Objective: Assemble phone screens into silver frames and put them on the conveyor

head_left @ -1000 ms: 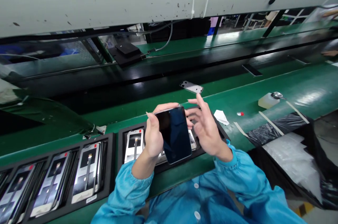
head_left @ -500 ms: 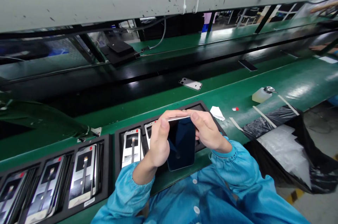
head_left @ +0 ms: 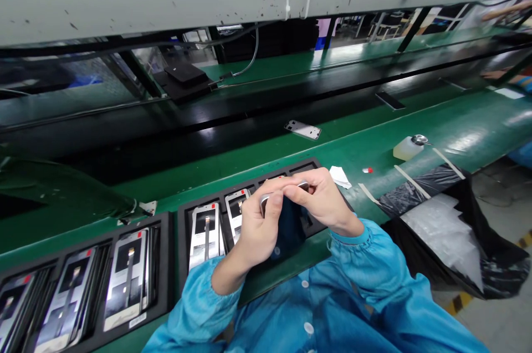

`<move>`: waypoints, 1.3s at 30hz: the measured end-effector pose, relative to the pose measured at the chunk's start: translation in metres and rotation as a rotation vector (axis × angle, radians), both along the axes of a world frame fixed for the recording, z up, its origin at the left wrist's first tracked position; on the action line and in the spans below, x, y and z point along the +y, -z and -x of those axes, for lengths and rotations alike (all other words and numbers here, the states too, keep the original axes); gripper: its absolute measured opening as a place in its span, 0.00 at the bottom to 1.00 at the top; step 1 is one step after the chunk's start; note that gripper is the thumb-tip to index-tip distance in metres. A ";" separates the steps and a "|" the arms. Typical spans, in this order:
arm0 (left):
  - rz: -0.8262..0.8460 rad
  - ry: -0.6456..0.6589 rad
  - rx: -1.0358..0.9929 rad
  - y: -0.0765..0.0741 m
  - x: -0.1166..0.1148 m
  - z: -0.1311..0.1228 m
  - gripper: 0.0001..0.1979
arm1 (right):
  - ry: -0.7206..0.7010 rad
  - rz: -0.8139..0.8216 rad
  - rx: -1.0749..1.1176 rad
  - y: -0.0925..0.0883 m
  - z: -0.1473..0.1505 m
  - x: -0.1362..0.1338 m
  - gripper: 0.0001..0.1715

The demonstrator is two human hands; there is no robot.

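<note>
In front of my body, both hands are closed on a phone screen [head_left: 286, 234] with a dark glass face and a thin silver edge. My left hand [head_left: 261, 225] grips its left side, thumb pressed on the upper edge. My right hand [head_left: 318, 198] holds the upper right corner with the thumb along the top. Fingers behind the screen are hidden. Beneath the hands, a black foam tray [head_left: 183, 242] holds silver-backed phone screens [head_left: 204, 234] with ribbon cables and red tabs.
At left, another black foam tray [head_left: 166, 264] holds stacked phone screens. A pale phone frame [head_left: 303, 129] and a dark phone part [head_left: 389, 100] lie on the line. To the right are white paper [head_left: 339, 177], a bottle [head_left: 407, 149] and a black bag [head_left: 502, 264] of clear plastic.
Both thumbs have moved closer together along the top edge. My left hand has shifted right across the screen, covering more of its face. The view has shifted slightly.
</note>
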State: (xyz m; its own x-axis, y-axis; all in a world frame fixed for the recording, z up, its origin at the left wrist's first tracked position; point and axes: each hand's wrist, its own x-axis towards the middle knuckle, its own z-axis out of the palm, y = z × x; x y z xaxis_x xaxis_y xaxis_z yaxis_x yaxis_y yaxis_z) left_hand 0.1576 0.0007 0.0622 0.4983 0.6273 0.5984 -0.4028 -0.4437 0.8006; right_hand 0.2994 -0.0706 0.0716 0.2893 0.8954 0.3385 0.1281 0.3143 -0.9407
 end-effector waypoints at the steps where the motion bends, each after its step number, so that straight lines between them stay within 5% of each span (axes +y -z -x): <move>1: 0.012 0.010 0.007 0.001 0.001 0.000 0.18 | 0.006 0.004 0.013 0.001 0.002 0.001 0.39; 11: 0.256 0.005 0.120 0.005 0.014 -0.005 0.28 | -0.004 0.064 0.233 0.027 -0.001 0.010 0.46; 19: 0.816 -0.006 -0.172 -0.010 0.039 -0.006 0.31 | -0.200 0.222 0.048 0.059 -0.002 -0.010 0.47; 23: 0.829 -0.076 -0.237 -0.018 0.050 -0.004 0.35 | -0.361 0.322 0.016 0.070 0.000 -0.016 0.51; 39: 0.645 -0.277 -0.344 -0.009 0.045 -0.011 0.37 | -0.376 0.271 0.081 0.086 0.016 0.006 0.53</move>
State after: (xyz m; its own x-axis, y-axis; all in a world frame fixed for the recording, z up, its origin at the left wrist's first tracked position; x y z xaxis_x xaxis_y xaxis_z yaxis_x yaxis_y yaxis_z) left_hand 0.1685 0.0455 0.0707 0.1255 0.9781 0.1660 -0.6180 -0.0538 0.7843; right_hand 0.2832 -0.0646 -0.0148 -0.0565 0.9961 0.0675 -0.0251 0.0662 -0.9975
